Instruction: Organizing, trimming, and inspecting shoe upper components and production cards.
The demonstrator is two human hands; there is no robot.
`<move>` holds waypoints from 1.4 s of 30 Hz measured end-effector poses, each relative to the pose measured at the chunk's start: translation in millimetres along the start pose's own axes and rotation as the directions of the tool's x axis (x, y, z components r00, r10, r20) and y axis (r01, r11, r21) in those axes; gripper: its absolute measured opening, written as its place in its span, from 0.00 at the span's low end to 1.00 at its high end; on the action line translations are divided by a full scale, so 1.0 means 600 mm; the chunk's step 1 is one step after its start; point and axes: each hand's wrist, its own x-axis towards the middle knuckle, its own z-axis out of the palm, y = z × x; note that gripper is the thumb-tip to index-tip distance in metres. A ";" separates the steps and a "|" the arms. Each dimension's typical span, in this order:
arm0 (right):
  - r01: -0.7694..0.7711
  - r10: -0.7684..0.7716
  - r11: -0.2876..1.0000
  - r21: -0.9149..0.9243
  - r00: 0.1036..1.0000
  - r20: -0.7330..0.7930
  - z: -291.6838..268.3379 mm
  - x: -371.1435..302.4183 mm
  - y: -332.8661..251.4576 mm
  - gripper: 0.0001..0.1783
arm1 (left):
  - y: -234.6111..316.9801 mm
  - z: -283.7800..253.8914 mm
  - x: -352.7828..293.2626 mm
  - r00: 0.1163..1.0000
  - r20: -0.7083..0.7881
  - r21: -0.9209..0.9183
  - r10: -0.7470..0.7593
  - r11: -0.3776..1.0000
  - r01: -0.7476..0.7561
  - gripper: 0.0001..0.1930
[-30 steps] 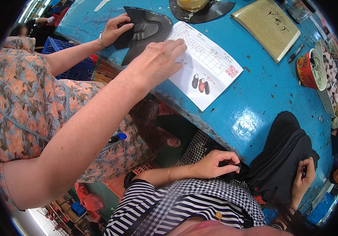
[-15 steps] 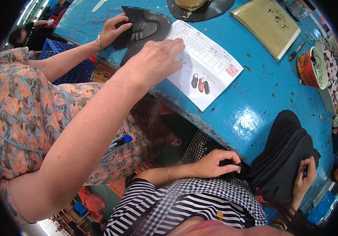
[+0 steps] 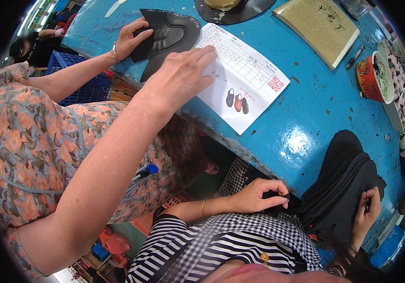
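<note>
At the table's near edge, my left hand [image 3: 266,194] has its thumb and fingers curled round a black piece of material, mostly hidden in the grip. A fanned stack of flat black shoe pieces [image 3: 339,184] lies beside it, partly over the edge. My right hand [image 3: 368,213] rests on the stack's right side, fingers closed round a small dark pen-like tool [image 3: 367,204]. To the left, a co-worker's left hand [image 3: 134,38] holds a moulded black shoe upper [image 3: 176,35]. The co-worker's right hand [image 3: 186,70] lies on a printed sheet [image 3: 240,106] with shoe pictures.
On the blue table [image 3: 278,127] are a gold notebook [image 3: 318,28], a pen [image 3: 355,57] and a red paper bowl [image 3: 371,78]. A black disc with a round container [image 3: 223,5] stands at the back. A blue crate [image 3: 77,78] is behind the co-worker.
My two hands and the black stack stay almost where they were. The sheet, the shoe upper and the co-worker's hands appear slightly further left.
</note>
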 end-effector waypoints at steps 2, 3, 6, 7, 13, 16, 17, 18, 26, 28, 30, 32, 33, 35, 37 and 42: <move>-0.014 0.014 1.000 -0.007 1.000 0.007 -0.002 0.000 -0.001 0.08 | -0.001 0.000 0.000 1.000 -0.003 -0.008 -0.004 1.000 0.004 0.03; -0.027 0.027 1.000 -0.016 1.000 0.012 -0.002 0.000 -0.001 0.08 | 0.000 -0.001 0.000 1.000 0.000 -0.017 -0.007 1.000 0.007 0.03; 0.010 -0.010 1.000 -0.026 1.000 -0.007 0.001 -0.001 0.000 0.08 | -0.004 -0.001 0.001 1.000 0.002 -0.035 -0.012 0.999 0.012 0.03; 0.009 -0.010 1.000 -0.027 1.000 -0.007 0.001 -0.001 0.000 0.08 | -0.005 -0.001 0.002 1.000 0.002 -0.044 -0.014 0.999 0.014 0.03; 0.062 -0.063 0.997 -0.045 0.998 -0.012 0.003 -0.004 0.011 0.08 | -0.007 0.000 0.001 1.000 -0.012 -0.011 -0.015 1.000 0.015 0.03; -0.002 0.002 1.000 -0.024 1.000 0.008 0.001 -0.004 0.006 0.08 | -0.004 0.000 0.000 1.000 -0.020 -0.012 -0.022 1.000 0.022 0.03; 0.001 -0.001 1.000 -0.018 1.000 0.000 0.002 -0.005 0.008 0.08 | -0.004 0.001 0.000 1.000 -0.020 -0.013 -0.022 1.000 0.022 0.03; 0.004 -0.004 1.000 -0.013 1.000 -0.009 0.003 -0.005 0.009 0.08 | -0.004 0.001 0.000 1.000 -0.021 -0.013 -0.020 1.000 0.020 0.03; 0.002 -0.002 1.000 -0.023 1.000 -0.007 0.001 -0.005 0.001 0.08 | -0.007 0.005 -0.006 0.999 -0.035 0.005 0.021 1.000 -0.021 0.03; 0.106 -0.108 0.992 -0.064 0.994 -0.029 0.001 -0.002 0.006 0.08 | -0.009 0.005 -0.010 0.998 -0.036 0.061 0.051 0.997 -0.048 0.03; 0.082 -0.082 0.994 -0.071 0.997 0.003 -0.003 0.002 -0.010 0.08 | -0.012 0.007 -0.019 0.994 -0.059 0.147 0.086 0.986 -0.077 0.02; 0.099 -0.095 0.992 -0.081 0.994 0.055 -0.008 0.005 -0.015 0.08 | -0.019 0.009 -0.030 0.994 -0.055 0.160 0.093 0.984 -0.083 0.02; 0.101 -0.097 0.991 -0.087 0.994 0.048 -0.011 0.006 -0.020 0.08 | -0.023 0.010 -0.036 0.994 -0.057 0.175 0.092 0.981 -0.081 0.02; 0.087 -0.080 0.989 -0.117 0.994 0.071 -0.018 0.006 -0.035 0.08 | -0.027 0.015 -0.045 0.996 -0.044 0.164 0.083 0.984 -0.075 0.03; 0.119 -0.110 0.984 -0.135 0.991 0.069 -0.024 0.004 -0.046 0.09 | -0.032 0.019 -0.057 0.998 -0.055 0.154 0.043 0.987 -0.034 0.03; 0.256 -0.236 0.941 -0.222 0.965 0.111 -0.041 -0.019 -0.088 0.15 | -0.043 0.024 -0.083 0.997 -0.073 0.096 -0.016 0.995 0.023 0.03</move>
